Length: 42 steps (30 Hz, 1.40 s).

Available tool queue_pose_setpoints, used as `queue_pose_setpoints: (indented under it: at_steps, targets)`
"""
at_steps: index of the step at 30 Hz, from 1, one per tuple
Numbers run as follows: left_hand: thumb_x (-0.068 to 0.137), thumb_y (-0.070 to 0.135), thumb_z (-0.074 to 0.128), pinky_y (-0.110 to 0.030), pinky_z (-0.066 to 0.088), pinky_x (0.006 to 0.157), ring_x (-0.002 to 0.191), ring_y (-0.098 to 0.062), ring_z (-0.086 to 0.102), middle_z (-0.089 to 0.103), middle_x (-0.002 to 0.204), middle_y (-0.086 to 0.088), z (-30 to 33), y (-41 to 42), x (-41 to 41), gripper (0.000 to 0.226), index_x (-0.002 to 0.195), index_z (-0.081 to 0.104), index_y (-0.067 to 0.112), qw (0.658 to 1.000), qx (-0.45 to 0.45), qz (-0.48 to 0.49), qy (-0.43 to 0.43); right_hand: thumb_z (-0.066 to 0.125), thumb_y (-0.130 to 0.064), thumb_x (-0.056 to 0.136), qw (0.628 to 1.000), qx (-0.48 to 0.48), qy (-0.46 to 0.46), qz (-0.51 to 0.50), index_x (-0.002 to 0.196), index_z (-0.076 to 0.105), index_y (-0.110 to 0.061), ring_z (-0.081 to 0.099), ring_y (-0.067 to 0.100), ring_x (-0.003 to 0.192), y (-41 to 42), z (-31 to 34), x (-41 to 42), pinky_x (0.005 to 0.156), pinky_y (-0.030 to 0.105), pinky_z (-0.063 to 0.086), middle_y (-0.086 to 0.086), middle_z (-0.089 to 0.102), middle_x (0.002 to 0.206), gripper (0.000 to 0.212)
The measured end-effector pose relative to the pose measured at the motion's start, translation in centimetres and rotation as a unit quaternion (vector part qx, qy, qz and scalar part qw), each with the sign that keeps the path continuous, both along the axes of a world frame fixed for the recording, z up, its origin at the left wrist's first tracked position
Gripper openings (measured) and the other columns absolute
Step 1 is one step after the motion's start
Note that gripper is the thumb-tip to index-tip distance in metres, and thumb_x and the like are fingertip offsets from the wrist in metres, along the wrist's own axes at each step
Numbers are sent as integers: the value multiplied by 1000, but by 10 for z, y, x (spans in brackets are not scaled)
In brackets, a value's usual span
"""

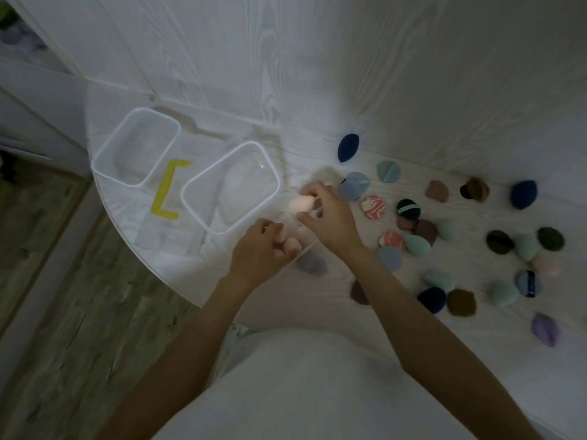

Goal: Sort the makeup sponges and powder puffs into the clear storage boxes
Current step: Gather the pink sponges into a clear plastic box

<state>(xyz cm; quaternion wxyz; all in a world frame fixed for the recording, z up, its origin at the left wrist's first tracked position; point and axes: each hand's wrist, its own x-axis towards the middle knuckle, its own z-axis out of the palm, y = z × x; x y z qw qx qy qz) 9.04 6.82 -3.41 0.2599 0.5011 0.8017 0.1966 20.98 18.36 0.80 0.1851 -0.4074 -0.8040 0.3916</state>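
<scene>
My right hand (330, 217) pinches a pale pink egg-shaped sponge (301, 203) just off the right clear box's (190, 185) near right corner. My left hand (257, 249) curls around what looks like a clear packet with more pink sponges (290, 244) in it, right below the right hand. The second clear box (104, 147) stands further left. Both boxes look empty. Several sponges and puffs lie scattered to the right, among them a navy sponge (348, 147), a light blue puff (354, 185) and a red marbled sponge (373, 207).
A yellow tape bracket (168, 188) marks the white table between the boxes. A grey-purple sponge (313, 265) lies beside my left wrist. The table's rounded edge (133, 246) drops to wooden floor on the left. A white panelled wall stands close behind.
</scene>
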Motion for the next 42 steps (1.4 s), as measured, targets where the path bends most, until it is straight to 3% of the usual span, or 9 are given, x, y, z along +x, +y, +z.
queue_pose_setpoints:
  at_steps: [4,6,9,15,20,23,26,35,42]
  targets:
    - [66,67,43,-34,42,78,104,-27,48,54,117,-8,1,-5,4,76,118,58,14,1000,17,15,1,66,-3,74,972,121,-164,119,103,58,-11,58,25,81,-3,-9,-17,67,37,50,9,56,107,31]
    - [68,65,50,-37,43,83,109,-30,47,53,122,-10,3,-9,7,77,125,55,14,1000,16,12,7,76,-6,60,924,268,-225,153,82,61,-13,58,21,62,-6,-14,-23,52,26,44,5,61,83,27]
    - [67,54,73,-38,43,88,117,-31,44,48,131,-12,2,-15,13,83,134,46,12,1000,15,-12,15,73,-7,56,864,379,-273,188,59,55,-15,52,20,61,-5,-19,-27,58,30,39,1,55,58,20]
    - [67,47,76,-37,43,86,120,-28,42,44,135,-8,-6,-19,15,85,137,42,15,1000,4,-10,27,74,-14,55,873,322,-288,228,50,60,-15,52,22,67,-1,-20,-26,63,29,35,-2,51,46,15]
    - [65,48,77,-36,44,80,116,-26,44,46,131,-6,-6,-17,14,84,137,44,17,999,10,-16,41,64,-9,74,874,251,-351,223,73,71,-11,51,25,84,9,-22,-22,73,27,28,7,57,73,7]
    - [65,47,78,-36,44,79,114,-25,44,46,129,-5,-6,-17,13,84,136,44,19,999,12,-20,41,69,-3,66,866,269,-364,211,60,63,-8,53,25,73,4,-22,-27,66,27,29,8,57,61,9]
    - [62,51,79,-37,46,81,115,-25,44,45,130,-5,-5,-18,10,89,137,42,20,999,8,-26,31,75,-16,60,835,347,-365,220,58,62,-17,52,19,66,1,-18,-27,60,25,35,-2,54,47,13]
    - [62,60,74,-35,42,90,123,-22,40,42,137,-4,-1,-19,5,95,140,38,19,1000,3,-21,15,67,-14,64,855,374,-287,216,70,67,-16,53,21,73,0,-26,-20,66,32,41,-1,63,63,6]
    - [65,73,39,-31,40,88,118,-22,47,51,130,-4,1,-19,6,87,133,47,18,999,29,20,-4,65,-15,71,870,371,-254,204,77,68,-16,54,23,80,0,-33,-13,72,30,26,-1,66,72,7]
